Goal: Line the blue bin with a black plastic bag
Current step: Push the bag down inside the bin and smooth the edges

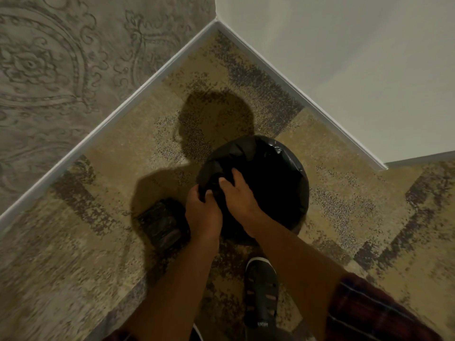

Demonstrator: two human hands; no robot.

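A black plastic bag covers the round bin on the carpet near the corner of the room; the bin's blue wall is hidden under the plastic. My left hand and my right hand are both closed on bunched bag plastic at the bin's near-left rim, close together and touching the same gathered fold. The bag's far edge is draped over the rim on the right side.
A dark roll or pack of bags lies on the carpet just left of the bin. My foot in a dark sandal stands in front of it. Walls with white skirting meet behind the bin.
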